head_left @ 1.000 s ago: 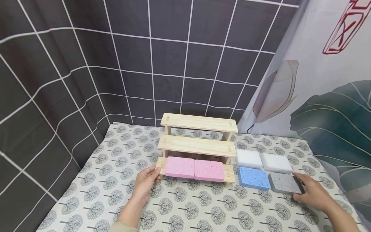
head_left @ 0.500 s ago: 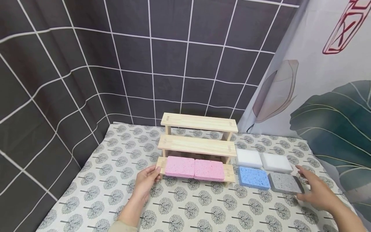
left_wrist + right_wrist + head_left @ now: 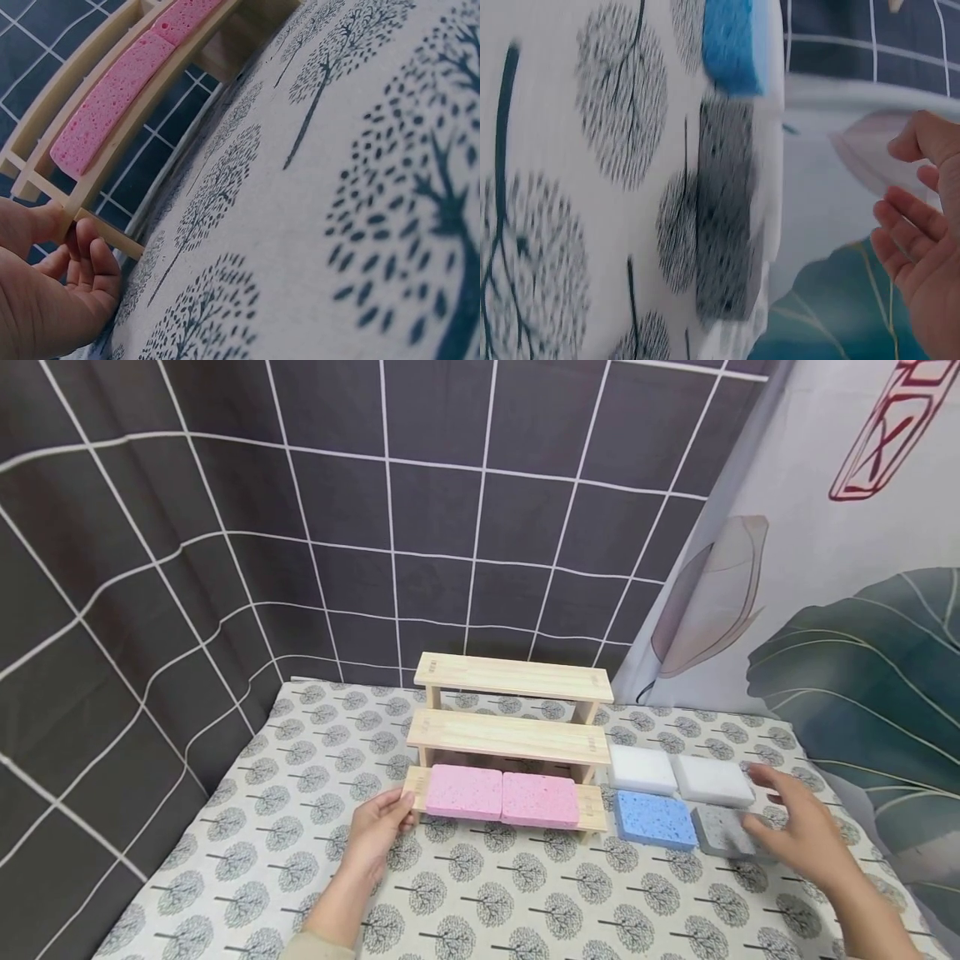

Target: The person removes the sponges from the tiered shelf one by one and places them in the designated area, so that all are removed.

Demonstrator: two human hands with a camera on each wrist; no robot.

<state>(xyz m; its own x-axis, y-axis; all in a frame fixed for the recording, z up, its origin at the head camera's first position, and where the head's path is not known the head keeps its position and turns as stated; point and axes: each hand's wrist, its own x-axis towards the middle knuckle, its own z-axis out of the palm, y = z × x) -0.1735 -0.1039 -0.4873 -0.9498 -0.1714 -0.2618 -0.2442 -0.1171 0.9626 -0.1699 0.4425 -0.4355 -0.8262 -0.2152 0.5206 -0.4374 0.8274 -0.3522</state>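
Note:
A three-tier wooden step rack [image 3: 510, 735] stands on the tablecloth, two pink sponges [image 3: 463, 792] side by side on its lowest step. My left hand [image 3: 377, 831] pinches the left end of that step, thumb on top; the left wrist view shows the fingers [image 3: 97, 259] curled beneath the wood. At the right, my right hand [image 3: 802, 827] hovers with fingers spread and nothing in them. It partly covers a dark-edged grey sponge [image 3: 720, 832], and its fingertips are close to the right-hand white sponge [image 3: 712, 779]. In the right wrist view the hand [image 3: 930, 240] is apart from the grey sponge [image 3: 724, 217].
A blue sponge [image 3: 656, 818] lies between the rack and the grey one, with another white sponge [image 3: 641, 768] behind it. The tree-print tablecloth [image 3: 495, 902] covers the table. Dark grid curtain [image 3: 435, 585] hangs behind, and a leaf-patterned cloth [image 3: 810, 527] at the right.
My right hand has let go of the grey sponge's right end, drawn back, then moved up and left above it towards the white sponge. The left hand keeps its grip on the rack.

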